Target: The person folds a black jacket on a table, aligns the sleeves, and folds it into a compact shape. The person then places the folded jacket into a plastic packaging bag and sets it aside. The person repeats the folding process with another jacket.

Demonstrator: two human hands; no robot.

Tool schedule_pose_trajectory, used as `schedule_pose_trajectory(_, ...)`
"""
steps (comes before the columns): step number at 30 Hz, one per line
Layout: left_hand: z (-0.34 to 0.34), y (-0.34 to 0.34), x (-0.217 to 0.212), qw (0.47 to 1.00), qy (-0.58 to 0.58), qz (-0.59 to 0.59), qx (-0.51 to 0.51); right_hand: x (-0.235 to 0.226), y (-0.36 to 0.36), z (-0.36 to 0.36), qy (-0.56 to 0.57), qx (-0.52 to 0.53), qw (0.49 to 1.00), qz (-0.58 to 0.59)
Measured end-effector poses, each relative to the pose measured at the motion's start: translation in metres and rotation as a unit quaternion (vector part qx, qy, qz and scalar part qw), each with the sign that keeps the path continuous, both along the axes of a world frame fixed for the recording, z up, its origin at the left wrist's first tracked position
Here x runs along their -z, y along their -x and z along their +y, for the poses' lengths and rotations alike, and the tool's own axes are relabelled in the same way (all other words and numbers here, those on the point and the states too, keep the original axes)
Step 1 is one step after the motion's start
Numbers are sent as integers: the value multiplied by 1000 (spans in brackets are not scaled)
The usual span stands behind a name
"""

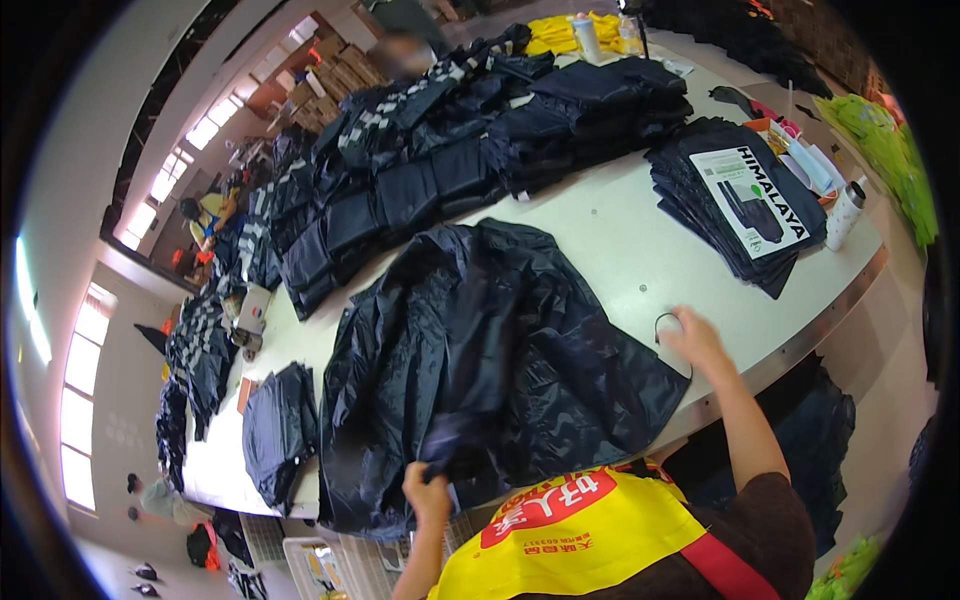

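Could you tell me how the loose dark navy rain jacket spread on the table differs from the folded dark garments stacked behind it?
The loose dark navy rain jacket lies open and crumpled; the folded dark garments are neat and flat. The jacket is a single piece, gripped by the left hand; the folded garments form many overlapping stacks, untouched. Both are shiny dark fabric on the pale table.

Stacks of folded dark garments [420, 170], a white bottle [845, 213] and yellow cloth [565, 35] crowd the table [620, 250].
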State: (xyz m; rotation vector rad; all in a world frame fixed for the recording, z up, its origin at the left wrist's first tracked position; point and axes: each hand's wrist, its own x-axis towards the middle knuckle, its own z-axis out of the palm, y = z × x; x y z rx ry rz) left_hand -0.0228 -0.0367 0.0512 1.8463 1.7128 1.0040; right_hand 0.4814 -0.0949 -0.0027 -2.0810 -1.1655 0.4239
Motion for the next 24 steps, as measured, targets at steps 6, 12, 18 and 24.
schedule_pose_trajectory(6, -58, 233, 10, 876, 134, 464, 9, 14, -42, 3, 129, 88, 936, -315)
schedule_pose_trajectory(12, -21, 284, -3, 825, 321, 464, -3, 19, 71, 48, -31, -170, 977, 124)
schedule_pose_trajectory(18, 127, 29, -19, 999, 14, 32, -5, 31, 243, 45, 33, -369, 926, -74)
schedule_pose_trajectory(24, 160, -84, -1, 911, 28, 402, 88, 1, 339, -18, 244, -762, 577, 162)
